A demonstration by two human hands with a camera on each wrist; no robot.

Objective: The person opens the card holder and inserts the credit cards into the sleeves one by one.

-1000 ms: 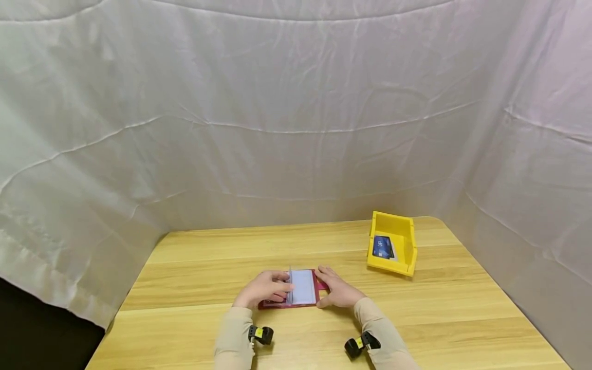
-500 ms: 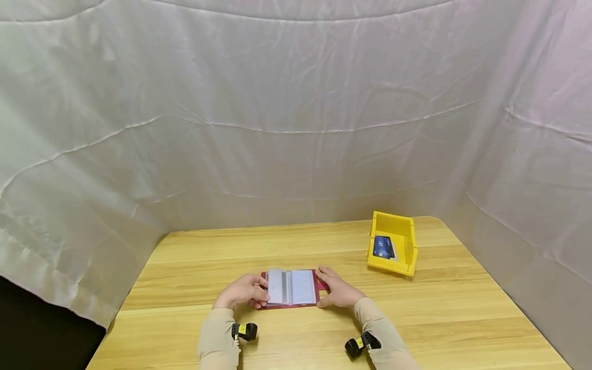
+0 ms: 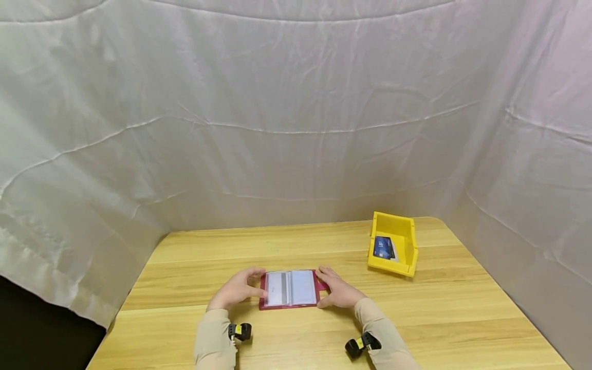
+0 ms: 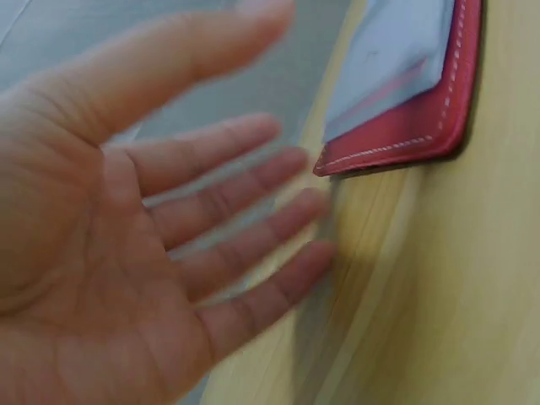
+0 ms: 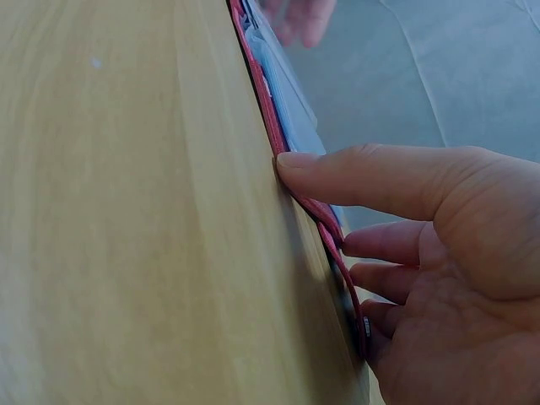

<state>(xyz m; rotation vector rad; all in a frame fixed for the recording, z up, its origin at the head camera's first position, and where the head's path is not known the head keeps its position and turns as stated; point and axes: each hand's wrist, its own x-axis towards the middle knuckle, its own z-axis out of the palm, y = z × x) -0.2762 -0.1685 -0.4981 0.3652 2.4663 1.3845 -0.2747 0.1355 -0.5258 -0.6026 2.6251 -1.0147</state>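
Lying open on a pale wooden table, a red card holder sits between a person's two hands, its whitish pages facing up and a grey band running down the left page near the spine. The left hand is at the holder's left edge, palm turned towards it, with thumb and fingers spread apart; the left wrist view shows gaps between the fingers and the red cover's white-stitched corner just beyond their tips. Whether the thumb touches the edge, I cannot tell. The right hand rests along the right edge, thumb spread from the fingers: the thumb tip touches the red border at the near corner, while the other fingers reach towards the far corner, past a short red strap. Farther back on the right, well apart from the holder, stands a yellow bin with a blue card inside. Beige sleeves cover both forearms, each with a small black camera at the wrist.
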